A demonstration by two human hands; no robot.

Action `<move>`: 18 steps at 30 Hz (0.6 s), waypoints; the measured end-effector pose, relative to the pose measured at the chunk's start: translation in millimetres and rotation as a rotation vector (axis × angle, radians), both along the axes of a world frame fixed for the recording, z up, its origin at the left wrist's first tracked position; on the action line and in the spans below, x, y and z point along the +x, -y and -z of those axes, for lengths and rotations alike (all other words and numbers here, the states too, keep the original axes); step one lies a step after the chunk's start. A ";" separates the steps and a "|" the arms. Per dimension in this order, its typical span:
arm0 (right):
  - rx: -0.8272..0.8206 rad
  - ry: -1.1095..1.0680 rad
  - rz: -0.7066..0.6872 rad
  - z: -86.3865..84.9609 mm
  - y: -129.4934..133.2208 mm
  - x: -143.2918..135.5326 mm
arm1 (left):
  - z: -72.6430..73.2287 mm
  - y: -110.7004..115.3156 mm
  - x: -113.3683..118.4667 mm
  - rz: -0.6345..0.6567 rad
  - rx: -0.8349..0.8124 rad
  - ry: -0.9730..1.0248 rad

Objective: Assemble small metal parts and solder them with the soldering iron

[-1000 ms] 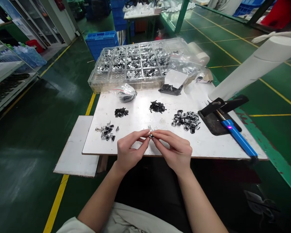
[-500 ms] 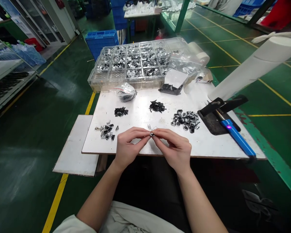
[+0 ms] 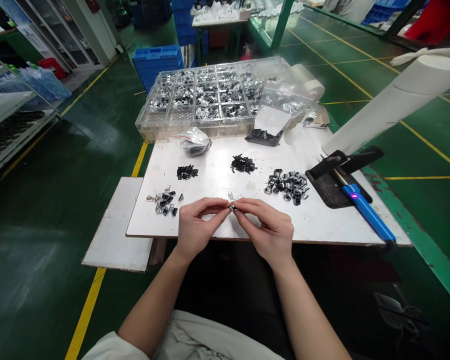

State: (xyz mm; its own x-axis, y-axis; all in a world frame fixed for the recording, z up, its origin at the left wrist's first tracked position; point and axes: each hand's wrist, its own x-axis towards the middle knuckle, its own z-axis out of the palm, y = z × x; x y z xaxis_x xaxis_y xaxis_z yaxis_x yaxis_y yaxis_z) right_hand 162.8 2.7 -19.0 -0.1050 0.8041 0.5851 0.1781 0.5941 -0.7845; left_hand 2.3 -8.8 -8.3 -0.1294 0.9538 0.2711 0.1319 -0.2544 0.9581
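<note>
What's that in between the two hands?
In the head view, a tiny shiny part is pinched between the left hand and the right hand. It's too small to tell exactly what it is.

Looks like glossy plastic in the tray [image 3: 179,118]; before it, crinkled film on the bag [image 3: 194,144], smooth sheen on the surface [image 3: 214,175], metallic shine on the held piece [image 3: 233,207].
</note>
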 end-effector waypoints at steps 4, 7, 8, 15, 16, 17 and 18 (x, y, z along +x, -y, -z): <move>0.015 -0.002 -0.006 1.9 0.0 0.7 | 0.7 1.1 0.1 -0.014 0.126 -0.107; 0.004 -0.007 -0.007 2.9 0.1 1.3 | 0.7 1.3 -0.2 -0.006 0.148 -0.118; 0.000 -0.007 -0.007 3.0 0.0 1.3 | 0.6 1.4 -0.4 -0.003 0.148 -0.115; -0.035 0.001 -0.004 2.1 -2.3 0.3 | -0.7 0.5 -2.3 0.033 0.131 -0.099; -0.049 0.001 -0.005 1.9 -2.6 0.4 | -0.9 0.0 -2.5 0.044 0.111 -0.086; -0.062 0.000 -0.006 1.7 -2.9 0.5 | -1.0 -0.5 -2.7 0.057 0.087 -0.072; -0.072 -0.002 -0.006 1.7 -3.1 0.8 | -1.1 -1.1 -2.8 0.069 0.060 -0.059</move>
State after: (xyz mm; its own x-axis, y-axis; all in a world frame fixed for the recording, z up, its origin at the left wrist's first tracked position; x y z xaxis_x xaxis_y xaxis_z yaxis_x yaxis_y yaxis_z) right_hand 163.6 5.8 -20.6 -0.1091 0.8437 0.5256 0.1732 0.5368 -0.8258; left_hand -0.5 -7.7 -7.2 -0.0467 0.9419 0.3328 0.1675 -0.3210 0.9321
